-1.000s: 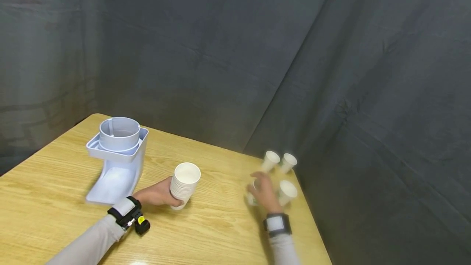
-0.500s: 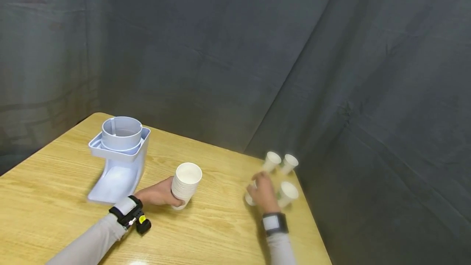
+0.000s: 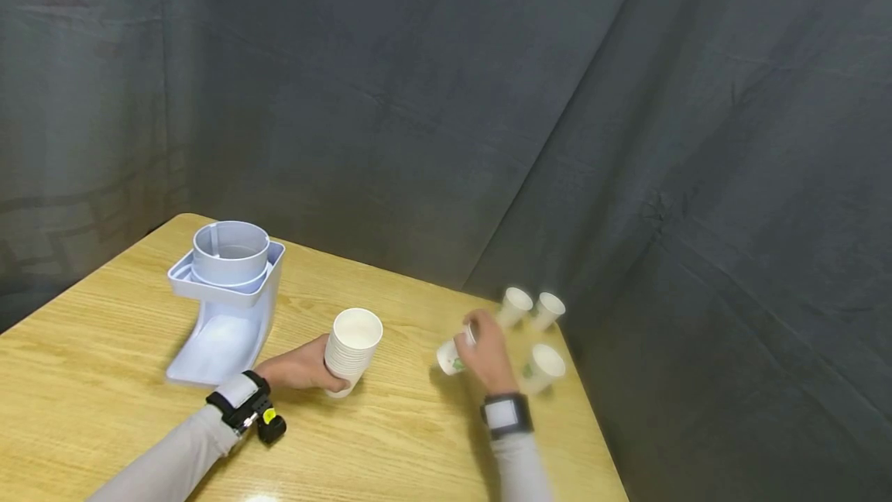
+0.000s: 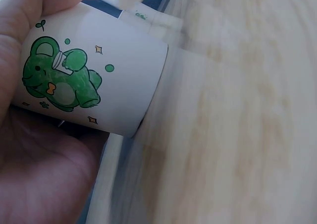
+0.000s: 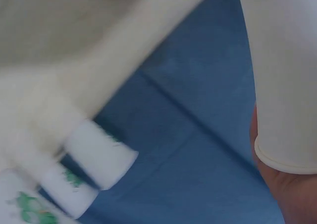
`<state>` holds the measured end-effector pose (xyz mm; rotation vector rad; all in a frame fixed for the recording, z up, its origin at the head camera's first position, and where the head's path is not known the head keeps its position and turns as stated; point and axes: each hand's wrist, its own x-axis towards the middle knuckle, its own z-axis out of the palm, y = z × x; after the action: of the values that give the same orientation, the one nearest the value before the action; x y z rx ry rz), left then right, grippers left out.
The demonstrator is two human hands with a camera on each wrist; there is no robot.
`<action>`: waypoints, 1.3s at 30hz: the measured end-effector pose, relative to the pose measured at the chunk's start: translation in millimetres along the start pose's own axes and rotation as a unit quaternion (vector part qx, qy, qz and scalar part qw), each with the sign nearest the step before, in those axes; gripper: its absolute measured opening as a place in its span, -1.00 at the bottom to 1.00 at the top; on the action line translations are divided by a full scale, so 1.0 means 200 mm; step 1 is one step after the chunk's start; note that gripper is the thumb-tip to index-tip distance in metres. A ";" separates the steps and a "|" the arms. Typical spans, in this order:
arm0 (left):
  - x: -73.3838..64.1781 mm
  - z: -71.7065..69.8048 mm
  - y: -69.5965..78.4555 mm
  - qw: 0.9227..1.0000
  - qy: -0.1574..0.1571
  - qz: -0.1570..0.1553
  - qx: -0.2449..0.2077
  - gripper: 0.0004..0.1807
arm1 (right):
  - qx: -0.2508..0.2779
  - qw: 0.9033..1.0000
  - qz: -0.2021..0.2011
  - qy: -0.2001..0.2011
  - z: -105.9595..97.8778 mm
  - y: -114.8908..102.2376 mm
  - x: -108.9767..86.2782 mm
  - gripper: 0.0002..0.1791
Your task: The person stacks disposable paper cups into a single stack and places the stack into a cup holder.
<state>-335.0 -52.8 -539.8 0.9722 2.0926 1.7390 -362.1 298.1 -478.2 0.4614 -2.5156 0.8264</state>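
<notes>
My left hand (image 3: 296, 366) grips a stack of nested white paper cups (image 3: 351, 347), mouths up and slightly tilted. In the left wrist view the bottom cup's wall (image 4: 119, 68) shows a green cartoon bear, with fingers and thumb around it. My right hand (image 3: 488, 355) holds a single paper cup (image 3: 451, 360) with a green print, its base tipped to the left, over the table. That same cup (image 5: 287, 75) fills the right side of the right wrist view. Beyond and beside the right hand, three paper cups (image 3: 545, 366) stand upright.
On the wooden table (image 3: 404, 440), left of the stack, stands a pale grey plastic holder (image 3: 219, 339) with a round open cylinder (image 3: 230, 254) on top. Dark curtains (image 3: 390, 99) hang behind the table and along its right edge.
My right hand has lifted the cup near the three others, tilted it and carried it a little to the left. The left hand and its stack have stayed put.
</notes>
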 end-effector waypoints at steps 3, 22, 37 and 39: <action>0.00 0.00 0.00 1.000 0.001 -0.003 0.001 -0.21 | 0.025 0.999 -0.021 0.017 -0.01 -0.07 0.03 -0.64; 0.00 -0.01 -0.01 1.000 0.003 0.002 -0.001 -0.21 | 0.122 0.972 -0.162 0.118 -0.01 -0.53 0.18 -0.72; 0.00 -0.01 -0.01 1.000 -0.002 -0.004 0.002 -0.24 | 0.173 0.960 -0.203 0.088 0.11 -0.73 0.19 -0.68; 0.00 -0.01 -0.01 1.000 -0.003 -0.002 0.005 -0.24 | 0.167 0.962 -0.202 0.077 0.13 -0.75 0.18 -0.64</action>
<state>-336.8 -55.0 -540.6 0.9735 2.1012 1.7232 -334.8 161.5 -407.9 0.9447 -2.0415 1.0732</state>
